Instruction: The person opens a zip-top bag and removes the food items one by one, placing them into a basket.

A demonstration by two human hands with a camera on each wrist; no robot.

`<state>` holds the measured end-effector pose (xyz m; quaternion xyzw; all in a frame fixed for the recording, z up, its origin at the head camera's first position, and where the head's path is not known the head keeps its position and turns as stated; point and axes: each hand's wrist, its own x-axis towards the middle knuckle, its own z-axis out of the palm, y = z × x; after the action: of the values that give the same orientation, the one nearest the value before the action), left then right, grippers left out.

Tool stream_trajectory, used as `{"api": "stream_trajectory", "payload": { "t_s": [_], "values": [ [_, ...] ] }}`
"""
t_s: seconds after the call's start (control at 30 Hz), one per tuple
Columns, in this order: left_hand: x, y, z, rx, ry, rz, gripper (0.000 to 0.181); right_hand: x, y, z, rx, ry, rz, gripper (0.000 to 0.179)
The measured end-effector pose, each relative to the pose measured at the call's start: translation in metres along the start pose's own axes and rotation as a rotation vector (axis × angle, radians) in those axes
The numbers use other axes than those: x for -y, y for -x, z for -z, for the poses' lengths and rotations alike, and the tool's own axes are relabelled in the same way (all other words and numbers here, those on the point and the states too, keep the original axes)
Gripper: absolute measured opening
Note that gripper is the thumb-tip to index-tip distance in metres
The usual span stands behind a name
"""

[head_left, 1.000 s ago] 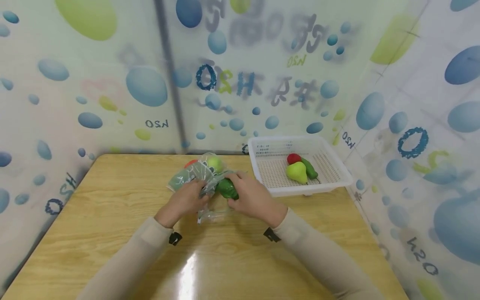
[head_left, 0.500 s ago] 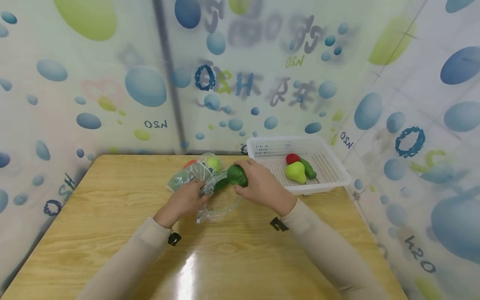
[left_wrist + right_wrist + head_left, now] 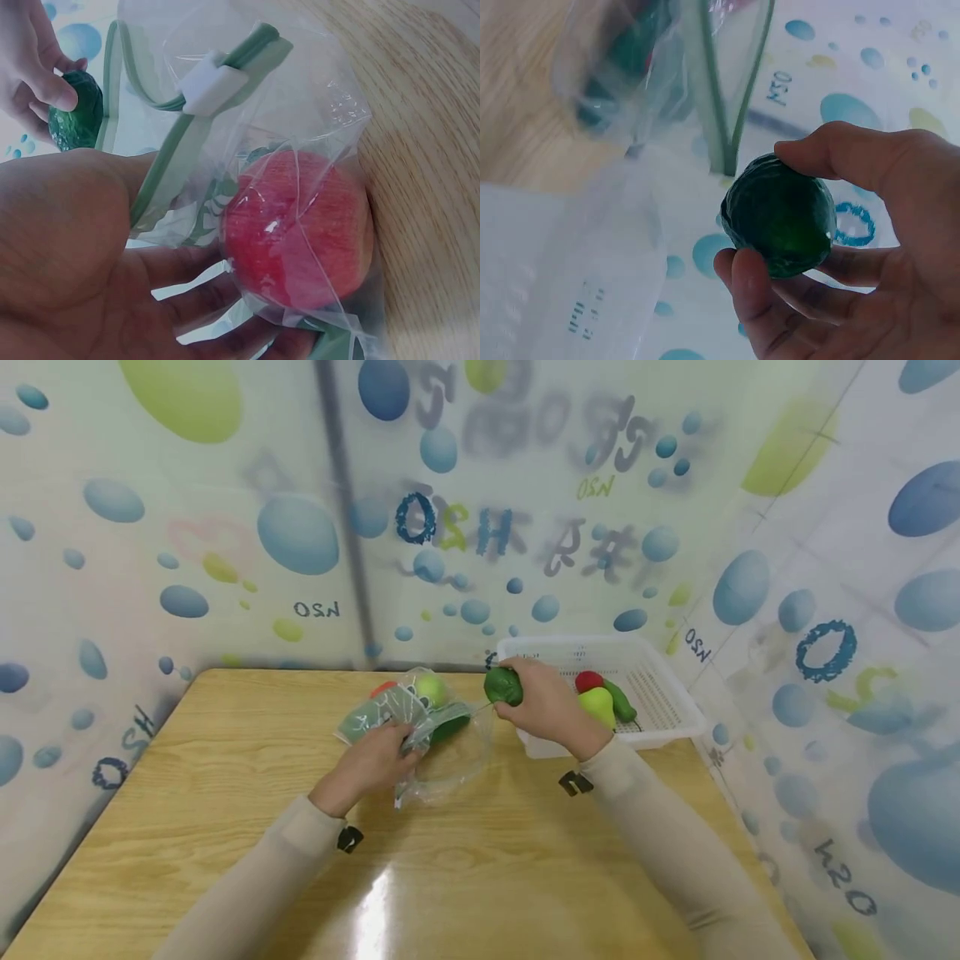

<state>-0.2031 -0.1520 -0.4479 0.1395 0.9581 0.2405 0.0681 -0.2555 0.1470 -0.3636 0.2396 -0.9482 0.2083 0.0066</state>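
In the head view, my left hand (image 3: 371, 768) pinches the rim of a clear zip bag (image 3: 375, 714) with a green zip strip. The left wrist view shows the bag's white slider (image 3: 213, 86) and a red apple (image 3: 296, 229) inside, beside my fingers. A yellow-green round fruit (image 3: 431, 690) and a long dark green vegetable (image 3: 450, 727) also lie in the bag. My right hand (image 3: 547, 702) grips a dark green, wrinkled, roundish vegetable (image 3: 780, 217) between thumb and fingers, raised at the white basket's left edge. Its exact kind is unclear.
The white perforated basket (image 3: 678, 727) stands at the table's back right. In it lie a red fruit or vegetable (image 3: 588, 680), a green pepper (image 3: 619, 700) and a yellow-green pear (image 3: 597, 705), partly covered by my right hand. The patterned wall (image 3: 247, 635) rises behind the wooden table (image 3: 247, 760).
My right hand has moved right and up from the bag's mouth with the dark green vegetable, reaching the basket's left edge. My left hand has stayed on the bag.
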Motion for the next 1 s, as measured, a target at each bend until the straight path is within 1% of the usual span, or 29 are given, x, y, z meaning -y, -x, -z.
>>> {"api": "stream_trajectory", "payload": {
  "t_s": [0.13,0.27,0.47,0.6,0.7,0.83,0.93,1.0],
  "values": [
    [-0.001,0.001,0.001,0.002,-0.004,0.003,0.041,-0.010,-0.007,0.007,-0.001,-0.009,-0.028,0.069],
    [-0.001,0.001,0.001,0.005,0.004,0.015,0.042,-0.026,-0.015,0.013,0.012,-0.005,-0.068,0.070],
    [-0.001,0.001,0.001,0.001,0.010,0.013,0.041,-0.055,-0.029,0.015,0.062,0.043,-0.141,0.072],
    [0.000,0.002,0.002,-0.003,0.008,0.015,0.038,-0.068,-0.041,0.016,0.100,0.065,-0.208,0.072],
    [-0.001,0.002,0.002,-0.008,0.010,0.021,0.033,-0.074,-0.049,0.016,0.133,0.062,-0.259,0.063],
    [-0.001,0.002,0.001,-0.003,0.015,0.035,0.028,-0.080,-0.057,0.015,0.189,0.069,-0.319,0.047],
    [-0.002,0.002,0.000,0.002,0.009,0.039,0.033,-0.086,-0.060,0.013,0.222,0.078,-0.356,0.040],
    [-0.002,0.002,-0.001,0.000,0.001,0.038,0.038,-0.089,-0.060,0.013,0.235,0.087,-0.367,0.039]
  ]
}}
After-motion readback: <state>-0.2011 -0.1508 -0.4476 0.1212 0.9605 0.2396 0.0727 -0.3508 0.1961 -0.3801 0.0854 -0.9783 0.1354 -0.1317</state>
